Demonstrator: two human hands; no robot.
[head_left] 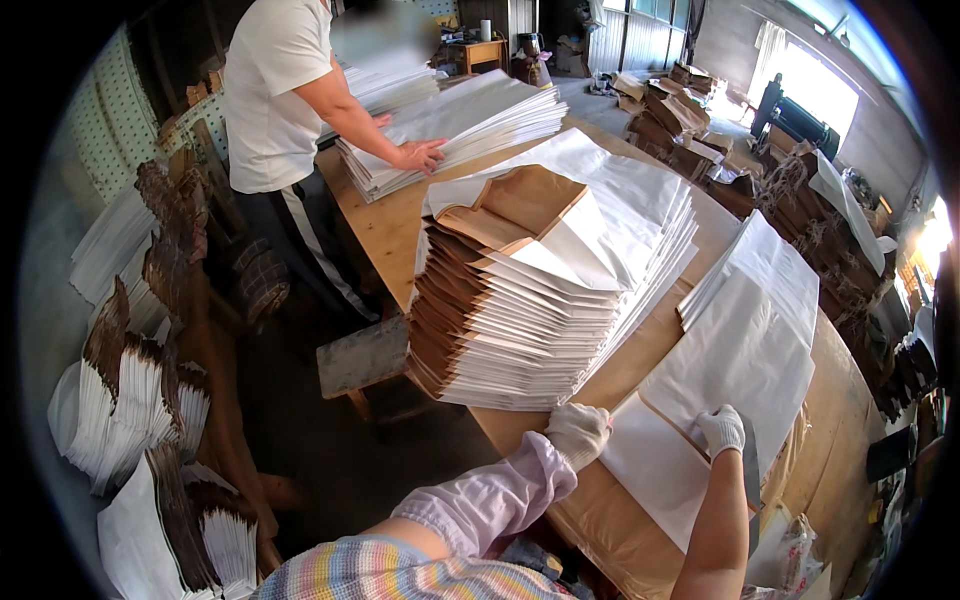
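Note:
In front of me a white paper bag (655, 465) with a brown fold line lies on the table. My left hand (580, 436), in a pale knit glove, is closed at the bag's left edge, close to the tall stack. What its fingers hold is hidden. My right hand (721, 431), also gloved, has curled fingers against the white paper, near the end of the brown line. I cannot make out anything in its grip. A dark grey flat strip (751, 470) lies along the right wrist. More white bags (760, 290) lie fanned beyond it.
A tall stack of white bags with brown open ends (540, 290) stands left of centre on the wooden table (385, 235). Across it a person's hand (418, 155) rests on another white stack (470, 120). Bundled bags (150, 400) line the left; brown piles (690, 120) the far right.

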